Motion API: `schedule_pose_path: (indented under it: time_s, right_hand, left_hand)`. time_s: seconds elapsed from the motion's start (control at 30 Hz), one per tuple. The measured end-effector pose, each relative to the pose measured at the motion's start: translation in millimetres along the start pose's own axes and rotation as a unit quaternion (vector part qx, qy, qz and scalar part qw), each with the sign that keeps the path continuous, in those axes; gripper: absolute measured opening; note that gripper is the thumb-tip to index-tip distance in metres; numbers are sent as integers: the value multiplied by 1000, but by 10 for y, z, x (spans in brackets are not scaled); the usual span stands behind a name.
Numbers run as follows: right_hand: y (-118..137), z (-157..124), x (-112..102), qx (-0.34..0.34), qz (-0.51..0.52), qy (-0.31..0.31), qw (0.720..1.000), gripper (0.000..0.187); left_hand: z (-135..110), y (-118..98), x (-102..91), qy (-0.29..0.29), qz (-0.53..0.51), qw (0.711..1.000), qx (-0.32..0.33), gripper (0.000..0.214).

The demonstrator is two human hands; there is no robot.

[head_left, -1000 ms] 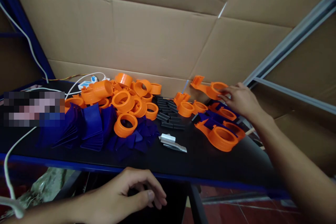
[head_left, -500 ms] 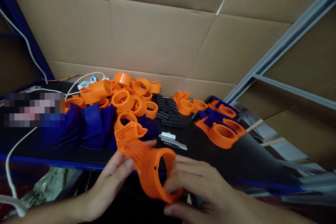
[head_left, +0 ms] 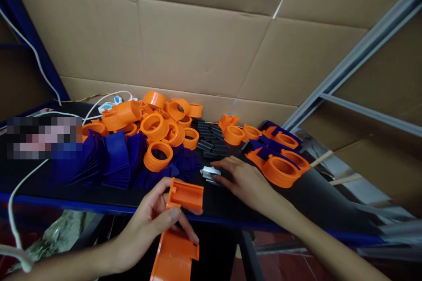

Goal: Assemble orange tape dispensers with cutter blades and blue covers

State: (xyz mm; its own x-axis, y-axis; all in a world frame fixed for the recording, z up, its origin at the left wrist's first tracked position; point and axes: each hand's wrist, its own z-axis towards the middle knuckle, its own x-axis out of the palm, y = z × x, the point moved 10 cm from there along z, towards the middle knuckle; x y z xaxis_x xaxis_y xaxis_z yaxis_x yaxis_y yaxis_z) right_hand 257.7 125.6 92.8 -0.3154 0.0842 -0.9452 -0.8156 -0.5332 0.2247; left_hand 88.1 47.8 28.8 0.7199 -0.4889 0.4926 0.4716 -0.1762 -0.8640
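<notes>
The left hand [head_left: 148, 221] is closed on an orange part [head_left: 186, 195], thumb across its narrow middle; the part hangs tilted below the fingers, over the near edge of the table [head_left: 313, 202], its lower end cut off from view. The right hand [head_left: 244, 180] is at the metal strips [head_left: 211, 172], finger and thumb narrowly parted about their right end; whether the grip is firm cannot be told. Just beyond the right fingers lie black strips [head_left: 212, 145]. To the right hand's right, near the forearm, rest orange-and-blue units [head_left: 281, 171]. Beyond the left hand, farther back, orange rings [head_left: 154, 126] are heaped; left of them, nearer, stand blue sheets [head_left: 114, 153], fanned and overlapping.
</notes>
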Motion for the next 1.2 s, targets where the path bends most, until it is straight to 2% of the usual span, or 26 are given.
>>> schedule_pose_path:
  time_s: [0.13,0.3,0.47,0.67,0.83,0.93,1.03,1.1,1.2]
  right_hand:
    - [-225,112,146,26,10,12,1000,13]
    - [-318,146,167,32,119,43,991,14]
    - [-290,161,126,25,193,60,979,22]
    - [-255,186,22,18,172,11,985,24]
    - [-279,169,85,61,242,27,968,25]
    - [-166,117,90,74,334,49,938,25]
    - [52,36,40,81,399,75,910,27]
    - [248,-15,-7,66,409,96,905,24]
    - [558,-70,-59,2,385,127,914,17]
  left_hand:
    - [-6,27,69,24,-2,1000,-19,25]
    - [9,19,121,34,4,999,-26,23]
    - [16,56,136,44,7,998,-38,21]
    - [29,75,126,40,4,998,-38,22]
    - [31,83,120,40,8,998,-41,21]
    - [24,84,106,27,17,998,-44,22]
    - [17,92,95,13,30,998,-52,24]
    - [16,112,86,5,43,997,-63,26]
    - [16,141,51,-4,59,996,-74,30]
